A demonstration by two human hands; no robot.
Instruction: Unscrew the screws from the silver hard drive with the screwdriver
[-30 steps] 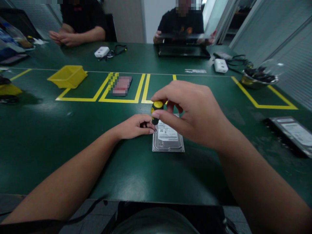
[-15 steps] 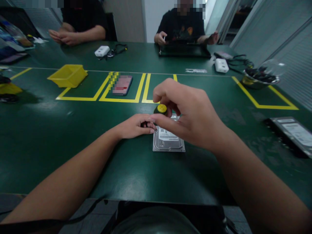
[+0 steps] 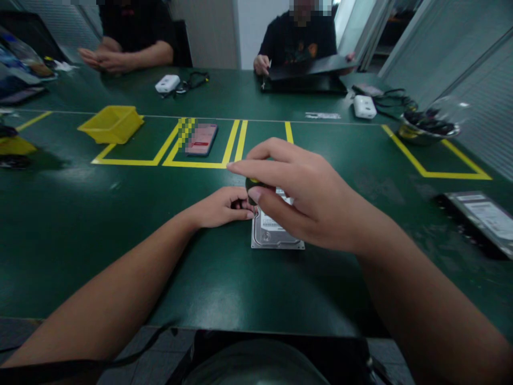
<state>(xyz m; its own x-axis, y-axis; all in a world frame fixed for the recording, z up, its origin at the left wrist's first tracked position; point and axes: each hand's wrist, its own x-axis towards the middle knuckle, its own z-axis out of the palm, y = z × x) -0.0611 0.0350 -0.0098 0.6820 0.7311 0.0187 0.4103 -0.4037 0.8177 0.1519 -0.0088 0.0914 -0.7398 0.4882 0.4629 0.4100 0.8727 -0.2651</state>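
A silver hard drive [image 3: 276, 239] lies flat on the green table in front of me, its white label partly covered by my right hand. My right hand [image 3: 304, 192] arches over the drive, thumb and fingers around the dark, yellow-topped handle of a screwdriver [image 3: 250, 185]. The screwdriver stands roughly upright at the drive's left edge; where its tip rests is hard to make out. My left hand [image 3: 222, 207] lies on the table with curled fingers gripping that same left edge, close to the screwdriver's shaft.
Another hard drive [image 3: 483, 219] lies at the right. Further back are a yellow bin [image 3: 112, 124], a phone [image 3: 203, 140], a metal bowl of dark parts [image 3: 428, 131] and white adapters with cables. Two people sit opposite, one holding a dark panel [image 3: 308, 67].
My right hand has turned around the screwdriver handle, its index finger now stretched out to the left over the top. My left hand and the drive stay put. The person opposite has tilted the panel.
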